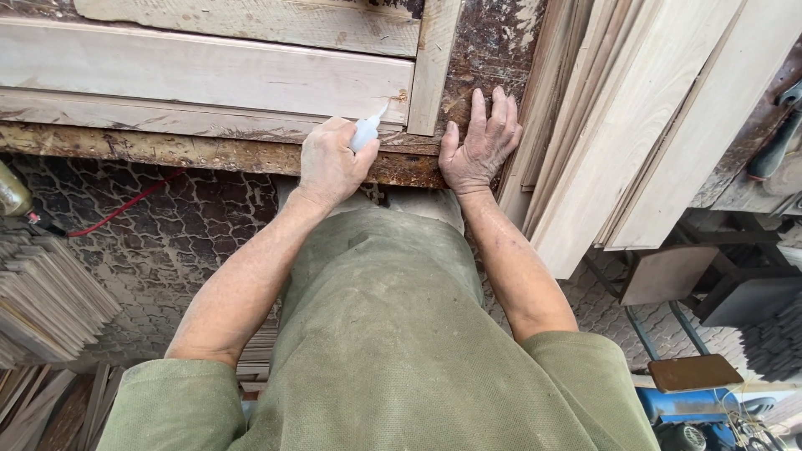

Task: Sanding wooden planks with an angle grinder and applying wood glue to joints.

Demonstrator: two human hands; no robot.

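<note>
**Glue bottle at the joint of a wooden frame**

Seen from above, a stack of thin wooden slats (pixel 46 292) lies at the far left on the patterned floor (pixel 175 234), where a red cable (pixel 125 205) trails under the bench (pixel 209 153). On the stained bench rests a frame of pale planks (pixel 209 75). The person's left hand (pixel 328 163) has its grip closed around a small white glue bottle (pixel 366 132), whose nozzle tip points up and to the right at the corner where the horizontal plank meets an upright wooden strip (pixel 430 67). Just to the right, the right hand (pixel 480 142) lies flat with fingers spread on the dark, glue-stained bench surface, holding nothing, beside a row of pale boards (pixel 635 125) that lean at an angle. The person wears a green shirt (pixel 384 342). A blue machine (pixel 702 409) shows at the lower right.
</note>
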